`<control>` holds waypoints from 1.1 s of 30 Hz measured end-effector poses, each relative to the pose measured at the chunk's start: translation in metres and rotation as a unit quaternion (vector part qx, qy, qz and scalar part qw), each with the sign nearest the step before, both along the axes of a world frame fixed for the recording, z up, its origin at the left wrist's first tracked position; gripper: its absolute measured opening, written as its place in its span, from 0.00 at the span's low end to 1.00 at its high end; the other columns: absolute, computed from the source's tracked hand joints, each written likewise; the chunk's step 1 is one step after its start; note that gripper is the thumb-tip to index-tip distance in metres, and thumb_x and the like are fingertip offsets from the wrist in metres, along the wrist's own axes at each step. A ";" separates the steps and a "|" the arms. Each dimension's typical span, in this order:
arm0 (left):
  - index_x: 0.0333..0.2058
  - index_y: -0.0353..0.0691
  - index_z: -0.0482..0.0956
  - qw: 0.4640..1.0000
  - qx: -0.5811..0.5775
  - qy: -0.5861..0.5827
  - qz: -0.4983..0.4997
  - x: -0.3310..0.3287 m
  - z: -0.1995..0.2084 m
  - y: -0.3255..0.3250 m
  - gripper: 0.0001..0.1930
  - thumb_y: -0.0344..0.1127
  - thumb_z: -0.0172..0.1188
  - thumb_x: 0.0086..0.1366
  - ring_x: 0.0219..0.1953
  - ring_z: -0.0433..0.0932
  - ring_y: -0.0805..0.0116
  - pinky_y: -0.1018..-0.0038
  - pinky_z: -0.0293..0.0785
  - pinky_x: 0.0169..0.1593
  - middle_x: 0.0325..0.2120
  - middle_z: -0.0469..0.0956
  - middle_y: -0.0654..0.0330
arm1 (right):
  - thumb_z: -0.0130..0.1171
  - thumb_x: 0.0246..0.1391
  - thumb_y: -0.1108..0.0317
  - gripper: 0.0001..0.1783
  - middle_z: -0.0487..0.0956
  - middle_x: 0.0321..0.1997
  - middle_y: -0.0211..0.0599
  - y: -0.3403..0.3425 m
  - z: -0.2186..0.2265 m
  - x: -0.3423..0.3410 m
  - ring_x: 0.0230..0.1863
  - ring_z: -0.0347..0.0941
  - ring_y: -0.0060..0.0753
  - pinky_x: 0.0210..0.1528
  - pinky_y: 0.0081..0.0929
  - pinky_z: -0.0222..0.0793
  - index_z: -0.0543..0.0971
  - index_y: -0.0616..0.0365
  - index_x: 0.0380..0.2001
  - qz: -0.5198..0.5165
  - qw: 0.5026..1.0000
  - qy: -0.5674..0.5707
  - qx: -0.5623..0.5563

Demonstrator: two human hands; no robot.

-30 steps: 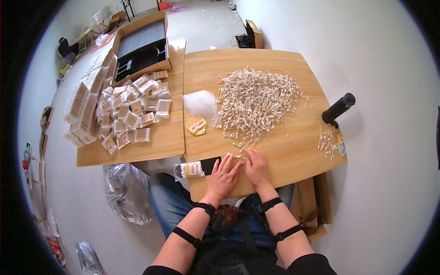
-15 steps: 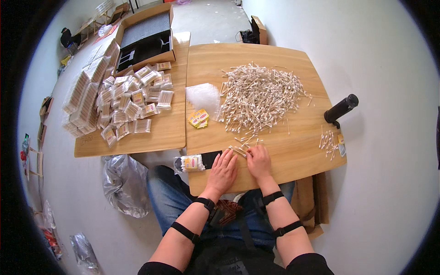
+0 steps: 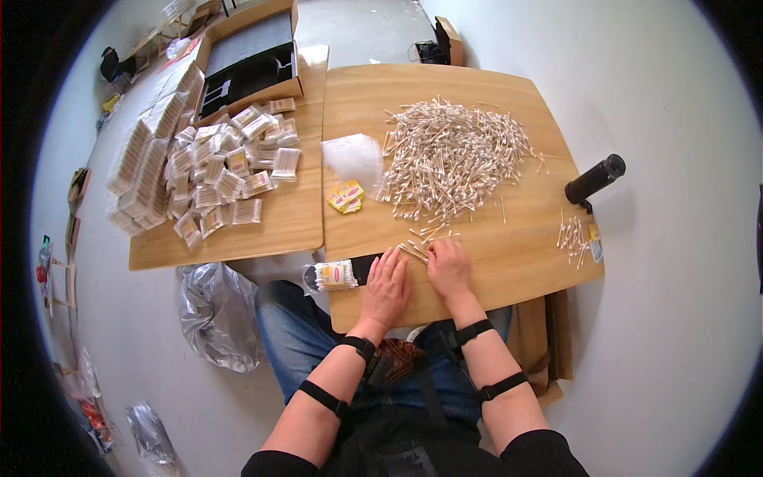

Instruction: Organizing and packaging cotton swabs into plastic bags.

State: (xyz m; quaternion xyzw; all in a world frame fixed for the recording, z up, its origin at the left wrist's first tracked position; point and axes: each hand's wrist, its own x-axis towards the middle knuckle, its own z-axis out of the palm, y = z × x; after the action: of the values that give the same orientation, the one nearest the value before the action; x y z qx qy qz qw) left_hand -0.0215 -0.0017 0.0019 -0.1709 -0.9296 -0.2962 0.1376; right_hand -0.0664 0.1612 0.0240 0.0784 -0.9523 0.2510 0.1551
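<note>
A big heap of cotton swabs [image 3: 453, 155] covers the far half of the right wooden table [image 3: 509, 262]. My left hand [image 3: 387, 286] lies flat on the table near its front edge, fingers spread, beside a filled swab packet [image 3: 335, 275] on a black object. My right hand [image 3: 449, 269] rests just to the right, its fingertips touching a few loose swabs [image 3: 415, 250] pulled out of the heap. Small yellow label cards [image 3: 345, 196] and a clear bag [image 3: 354, 157] lie left of the heap.
A second table [image 3: 262, 234] on the left holds several packed swab packets [image 3: 226, 171] and an open cardboard box [image 3: 250, 67]. A black cylinder [image 3: 594, 179] and a small swab cluster [image 3: 574, 237] sit at the right edge. A plastic bag [image 3: 216, 314] lies on the floor.
Both hands stay at the table's front edge; the fingers shift slightly among the few loose swabs. The view has tilted a little.
</note>
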 end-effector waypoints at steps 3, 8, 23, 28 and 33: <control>0.58 0.37 0.67 1.000 0.001 -0.009 0.010 -0.001 -0.001 0.000 0.24 0.35 0.55 0.62 0.66 0.59 0.54 0.57 0.52 0.68 0.61 0.64 0.50 | 0.61 0.48 0.71 0.03 0.76 0.34 0.36 -0.008 -0.001 -0.002 0.41 0.72 0.44 0.42 0.39 0.69 0.78 0.54 0.28 0.038 0.999 0.003 -0.002; 0.61 0.38 0.65 0.998 -0.024 0.009 0.051 -0.001 -0.005 0.001 0.27 0.35 0.55 0.63 0.67 0.58 0.54 0.56 0.50 0.69 0.63 0.62 0.50 | 0.62 0.47 0.71 0.02 0.76 0.32 0.35 -0.013 0.003 -0.001 0.40 0.72 0.43 0.41 0.39 0.70 0.79 0.54 0.27 0.090 0.995 -0.026 -0.018; 0.37 0.37 0.77 0.995 0.087 0.042 0.015 -0.002 0.006 -0.001 0.08 0.30 0.60 0.59 0.49 0.73 0.52 0.59 0.69 0.55 0.41 0.75 0.53 | 0.62 0.45 0.72 0.13 0.75 0.38 0.38 0.023 -0.002 0.026 0.44 0.71 0.46 0.47 0.40 0.68 0.78 0.52 0.37 -0.020 0.998 -0.004 -0.062; 0.36 0.38 0.76 0.994 0.087 0.040 0.041 -0.003 -0.002 -0.005 0.06 0.30 0.59 0.60 0.44 0.73 0.52 0.60 0.70 0.50 0.37 0.74 0.54 | 0.62 0.45 0.71 0.10 0.75 0.37 0.38 0.004 0.005 0.029 0.43 0.71 0.45 0.46 0.40 0.68 0.77 0.55 0.34 0.023 0.997 -0.043 -0.053; 0.37 0.38 0.75 0.995 0.079 0.045 0.036 -0.003 0.001 -0.005 0.07 0.29 0.58 0.60 0.43 0.73 0.52 0.61 0.70 0.49 0.37 0.74 0.54 | 0.62 0.45 0.72 0.08 0.75 0.34 0.37 -0.005 0.003 0.034 0.40 0.71 0.45 0.44 0.40 0.69 0.77 0.53 0.32 0.029 0.995 -0.030 -0.089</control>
State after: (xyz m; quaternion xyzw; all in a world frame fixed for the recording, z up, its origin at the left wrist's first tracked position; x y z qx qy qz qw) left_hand -0.0244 -0.0071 0.0033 -0.1394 -0.9014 -0.3560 0.2030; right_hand -0.0324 0.1561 0.0274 0.0841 -0.9278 0.3409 0.1260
